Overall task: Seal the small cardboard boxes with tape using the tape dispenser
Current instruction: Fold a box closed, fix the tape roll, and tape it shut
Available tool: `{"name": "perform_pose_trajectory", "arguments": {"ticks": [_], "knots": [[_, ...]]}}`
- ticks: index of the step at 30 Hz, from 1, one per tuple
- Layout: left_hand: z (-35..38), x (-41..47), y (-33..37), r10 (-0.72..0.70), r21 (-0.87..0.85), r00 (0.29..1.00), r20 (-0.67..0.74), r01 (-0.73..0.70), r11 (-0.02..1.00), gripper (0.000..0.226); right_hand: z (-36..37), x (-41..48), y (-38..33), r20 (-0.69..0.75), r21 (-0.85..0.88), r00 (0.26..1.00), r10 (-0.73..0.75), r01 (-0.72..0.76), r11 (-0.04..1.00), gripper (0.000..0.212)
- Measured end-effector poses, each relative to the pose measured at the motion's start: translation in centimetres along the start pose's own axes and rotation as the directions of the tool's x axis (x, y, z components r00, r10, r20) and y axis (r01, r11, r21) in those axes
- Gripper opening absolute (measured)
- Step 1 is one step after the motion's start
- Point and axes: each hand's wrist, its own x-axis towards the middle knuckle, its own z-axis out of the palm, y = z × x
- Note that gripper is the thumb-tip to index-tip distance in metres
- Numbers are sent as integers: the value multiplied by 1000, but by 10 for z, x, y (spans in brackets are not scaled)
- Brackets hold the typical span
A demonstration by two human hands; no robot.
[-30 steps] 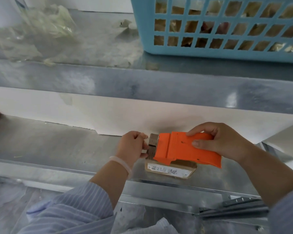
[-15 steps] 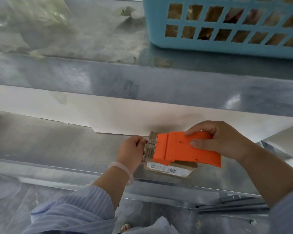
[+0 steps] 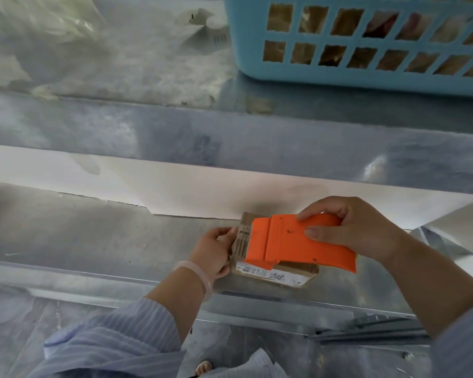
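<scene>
Atop box [image 3: 273,274], right fingers [image 3: 321,232] around dispenser [image 3: 287,242]

**Dull metal, matt plastic, raw cardboard**

The orange moulded-plastic tape dispenser [image 3: 298,244] has a smooth, matt shell with faint ridges. The small brown cardboard box [image 3: 242,236] looks rough and uncoated, and its white paper label [image 3: 271,274] is smoother. The grey sheet-metal shelf [image 3: 93,236] is smooth with a dull, mottled sheen. The light blue plastic lattice basket [image 3: 366,77] is smooth and slightly glossy. The crumpled clear plastic film [image 3: 52,31] glints. The blue-striped cloth sleeve [image 3: 115,342] is a soft, matt weave. The pale translucent bracelet [image 3: 194,271] looks glassy.
</scene>
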Motion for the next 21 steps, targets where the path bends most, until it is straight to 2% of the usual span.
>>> {"name": "perform_pose_trajectory", "arguments": {"ticks": [2,4,6,8,12,16,21], "knots": [[0,1,5,198,90,976,-90,-190,978,23,0,0,0,-2,2,1000,-3,3,1000,28],[4,-3,10,306,37,952,-21,-305,952,32,-1,-1,1,-1,1,1000,0,0,1000,29],[12,-8,13,291,4,943,160,-295,955,39,-2,0,1,6,-13,1000,-3,3,1000,29],[17,-2,9,247,42,945,214,-261,964,49,-2,0,-1,20,-31,1000,-13,14,999,28],[19,6,3,265,64,944,199,-282,957,48,-5,3,-2,75,-88,997,-11,17,996,21],[21,7,4,277,96,943,184,-298,950,42,-10,3,-7,151,-70,988,29,-19,997,32],[21,6,7,303,144,934,189,-332,932,36,-16,-2,-2,107,-84,994,1,8,996,31]]}}
